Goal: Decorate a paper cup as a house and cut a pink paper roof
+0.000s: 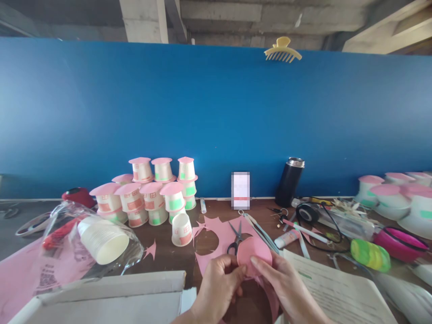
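Between my two hands is a pink paper circle (254, 253), held low over the table. My left hand (221, 281) pinches its lower left edge, and my right hand (281, 279) grips its right side with the thumb on the front. Just behind the circle, scissors (236, 237) lie spread on a pink paper sheet (216, 229) with round holes cut in it. A paper cup (181, 229) with a drawn window and door stands upside down to the left. Behind it rise stacked paper cups (155, 202) with pink paper roofs.
At left, a plastic bag holds nested cups (104, 240) beside a white box (114, 297). To the right are a glue stick (286, 238), a black bottle (290, 182), printed paper (334, 288) and more roofed cups (388, 198). A blue partition (202, 112) closes off the back.
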{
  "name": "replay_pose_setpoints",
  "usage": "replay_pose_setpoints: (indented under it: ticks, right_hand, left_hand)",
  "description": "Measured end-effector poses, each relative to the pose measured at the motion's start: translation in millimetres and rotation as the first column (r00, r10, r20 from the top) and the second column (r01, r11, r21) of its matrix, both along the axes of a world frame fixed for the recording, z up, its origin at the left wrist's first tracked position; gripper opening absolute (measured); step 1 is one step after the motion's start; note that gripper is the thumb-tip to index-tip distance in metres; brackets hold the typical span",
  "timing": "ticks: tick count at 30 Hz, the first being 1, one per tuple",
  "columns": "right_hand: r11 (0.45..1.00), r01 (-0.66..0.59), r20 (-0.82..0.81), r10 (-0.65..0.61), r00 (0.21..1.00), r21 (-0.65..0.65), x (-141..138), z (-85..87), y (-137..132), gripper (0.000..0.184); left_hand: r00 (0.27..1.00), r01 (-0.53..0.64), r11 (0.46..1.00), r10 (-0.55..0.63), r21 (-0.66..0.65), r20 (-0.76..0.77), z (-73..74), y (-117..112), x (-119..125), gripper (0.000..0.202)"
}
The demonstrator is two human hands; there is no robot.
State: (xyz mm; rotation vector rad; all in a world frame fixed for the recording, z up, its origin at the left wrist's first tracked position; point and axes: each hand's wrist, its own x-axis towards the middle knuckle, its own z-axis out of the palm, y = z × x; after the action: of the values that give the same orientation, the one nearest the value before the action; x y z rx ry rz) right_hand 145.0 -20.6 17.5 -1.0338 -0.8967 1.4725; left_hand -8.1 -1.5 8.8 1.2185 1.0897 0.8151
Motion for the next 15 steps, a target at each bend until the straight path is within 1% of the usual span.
replay_pose_setpoints:
  ticks: [3, 5, 10, 13, 15]
  right_hand:
    - [1.000, 0.010, 0.050, -0.011, 0.999, 0.008, 1.7, -3.1, 1.7, 0.030]
    - [1.000, 0.002, 0.046, -0.002, 0.999, 0.005, 1.3, -3.2, 2.3, 0.031]
    - [1.000, -0.012, 0.051, 0.013, 0.999, -0.026, -1.2, 3.0, 0.4, 0.038]
    - [0.999, 0.015, 0.099, -0.012, 0.995, -0.035, -1.7, 6.9, -1.0, 0.045]
    - [0.998, 0.054, 0.160, -0.047, 0.986, -0.039, -3.0, 7.8, -1.9, 0.048]
  left_hand:
    - [1.000, 0.025, 1.000, -0.025, -0.019, -0.003, 0.0, 0.0, 0.3, 0.037]
    - [0.999, 0.033, 0.999, -0.033, -0.033, 0.000, -1.4, 0.6, 0.8, 0.035]
    - [1.000, 0.007, 1.000, -0.006, -0.026, 0.021, -3.9, 3.2, 1.5, 0.034]
    - [0.999, -0.020, 0.999, 0.021, -0.032, 0.024, -3.5, 4.3, 1.2, 0.036]
    - [0.999, -0.027, 0.999, 0.028, -0.034, 0.021, -3.5, 4.3, 1.0, 0.037]
